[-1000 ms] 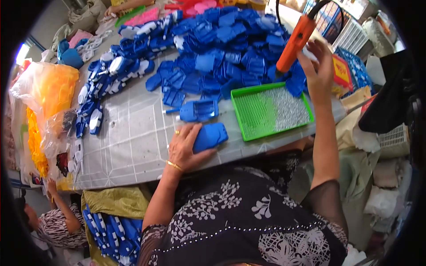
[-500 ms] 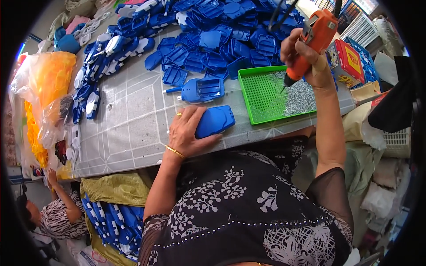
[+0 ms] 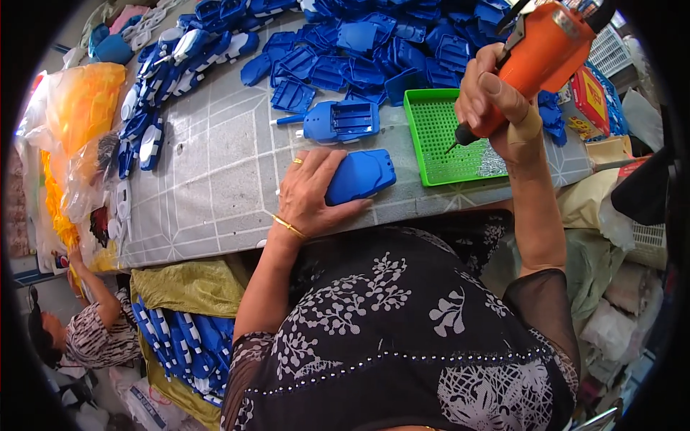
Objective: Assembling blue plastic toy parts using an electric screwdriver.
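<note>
My left hand [image 3: 307, 190] is closed round the left end of a smooth blue plastic casing [image 3: 363, 176], holding it against the table near the front edge. In my right hand [image 3: 507, 115] is an orange electric screwdriver [image 3: 550, 54], gripped in the air above the right side of the tray. Its thin bit points down and left; whether a screw sits on the tip is too small to tell. Under it stands a green perforated tray [image 3: 422, 171] with small silver screws [image 3: 492, 165] at its right. Just beyond my left hand lies another blue casing [image 3: 341, 121], its slotted compartment facing up.
A large heap of blue casing parts [image 3: 359, 43] covers the table's far side. Blue-and-white assembled pieces [image 3: 149, 136] line the left. A red-and-yellow box [image 3: 588, 104] stands right of the tray. At lower left, a sack [image 3: 190, 287] holds more pieces, and another person [image 3: 100, 330] works.
My right hand has raised the screwdriver and shifted its bit left over the tray. The left hand keeps its hold on the casing. The whole view has shifted slightly.
</note>
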### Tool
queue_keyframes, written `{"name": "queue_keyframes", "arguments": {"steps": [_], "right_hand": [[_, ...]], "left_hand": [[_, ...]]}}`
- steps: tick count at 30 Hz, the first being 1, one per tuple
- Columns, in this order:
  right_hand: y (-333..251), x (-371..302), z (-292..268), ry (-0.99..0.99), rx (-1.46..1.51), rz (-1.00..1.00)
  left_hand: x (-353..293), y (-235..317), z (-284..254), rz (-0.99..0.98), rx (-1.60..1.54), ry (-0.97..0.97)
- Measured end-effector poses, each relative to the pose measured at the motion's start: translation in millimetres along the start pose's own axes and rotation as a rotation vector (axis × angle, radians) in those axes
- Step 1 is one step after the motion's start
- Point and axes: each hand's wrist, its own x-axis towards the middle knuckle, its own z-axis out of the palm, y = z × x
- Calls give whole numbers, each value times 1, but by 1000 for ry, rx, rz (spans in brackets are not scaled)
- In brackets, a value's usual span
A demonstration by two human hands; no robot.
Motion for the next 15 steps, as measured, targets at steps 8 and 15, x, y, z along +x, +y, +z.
{"name": "queue_keyframes", "arguments": {"steps": [8,15], "right_hand": [[28,-10,10,153,26,-19],[37,-15,6,192,-47,-61]], "left_hand": [[-3,0,1,14,34,-13],[-1,-3,2,29,42,-16]]}}
